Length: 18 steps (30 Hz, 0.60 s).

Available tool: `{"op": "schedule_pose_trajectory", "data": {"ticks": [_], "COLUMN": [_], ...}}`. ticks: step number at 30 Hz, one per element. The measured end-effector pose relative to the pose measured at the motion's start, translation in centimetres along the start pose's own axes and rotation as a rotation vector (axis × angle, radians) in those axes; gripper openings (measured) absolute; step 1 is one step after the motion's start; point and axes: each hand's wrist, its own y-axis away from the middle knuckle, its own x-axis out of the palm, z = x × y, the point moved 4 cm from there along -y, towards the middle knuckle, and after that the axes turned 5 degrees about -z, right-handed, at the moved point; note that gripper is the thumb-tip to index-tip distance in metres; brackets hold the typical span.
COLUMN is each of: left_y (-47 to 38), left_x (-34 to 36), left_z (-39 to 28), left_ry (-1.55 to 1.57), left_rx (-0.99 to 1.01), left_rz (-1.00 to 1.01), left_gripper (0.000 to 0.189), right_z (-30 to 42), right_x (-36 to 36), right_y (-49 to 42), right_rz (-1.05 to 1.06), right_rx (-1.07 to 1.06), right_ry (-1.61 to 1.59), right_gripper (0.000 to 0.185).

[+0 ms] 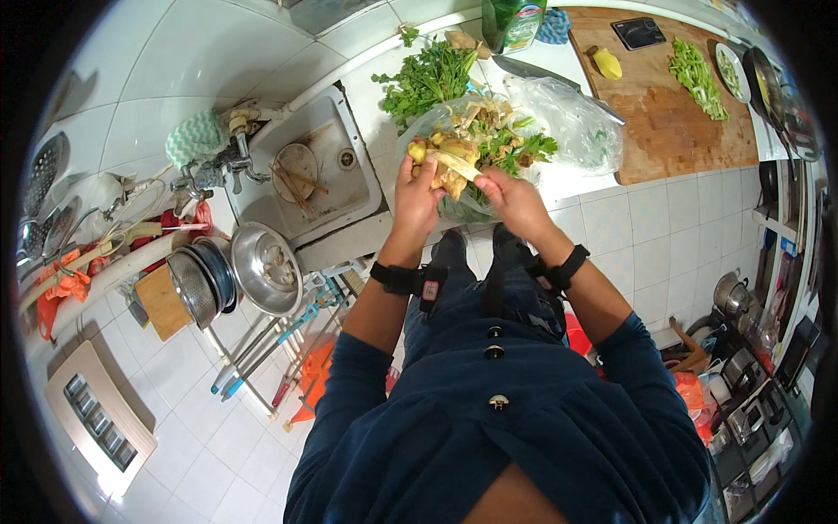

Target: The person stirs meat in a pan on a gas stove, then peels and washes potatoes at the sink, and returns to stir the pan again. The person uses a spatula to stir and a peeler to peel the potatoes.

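Note:
My left hand (pixel 417 196) grips a knobby, yellow-brown piece of ginger root (pixel 452 183) above an opened clear plastic bag (pixel 465 213). A pale yellow strip (pixel 458 165) lies across the root's upper side. My right hand (pixel 517 203) pinches the strip's right end between thumb and fingers; whether it is part of the root or a separate thing, I cannot tell. Vegetable scraps and leafy celery trimmings (pixel 517 150) fill the bag just beyond both hands. Behind them lies a bunch of green leafy herbs (pixel 429 75).
Left is a sink (pixel 314 213) with a dirty plate (pixel 296 171) and chopsticks. A cleaver (pixel 537 71) lies by a crumpled plastic bag (pixel 576 124). The wooden cutting board (pixel 661 141) bears a phone (pixel 638 33), chopped green stalks (pixel 697 78) and a peeled yellow piece (pixel 607 64).

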Motion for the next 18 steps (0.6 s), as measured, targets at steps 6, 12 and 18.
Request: {"op": "schedule_pose_trajectory", "data": {"ticks": [6,12,18], "left_y": [0.2,-0.1,0.2], "left_x": [-0.9,-0.2,-0.9], "left_z": [-1.3,-1.5,-2.0], "left_ry": [-0.011,-0.280,-0.319], "left_rx": [0.102,0.408,0.478], "left_rz": [-0.030,0.027,0.038], "left_gripper": [0.037,0.034,0.032], "right_z": [-3.3,-0.5,-2.5], "right_x": [-2.8,1.2,-2.0], "right_y": [-1.5,-0.7,-1.8], "right_rz": [-0.106,0.050,-0.020], "right_rx": [0.314,0.031,0.323], "right_ry": [0.271,-0.041,0.175], "right_gripper": [0.036,0.035,0.044]}}
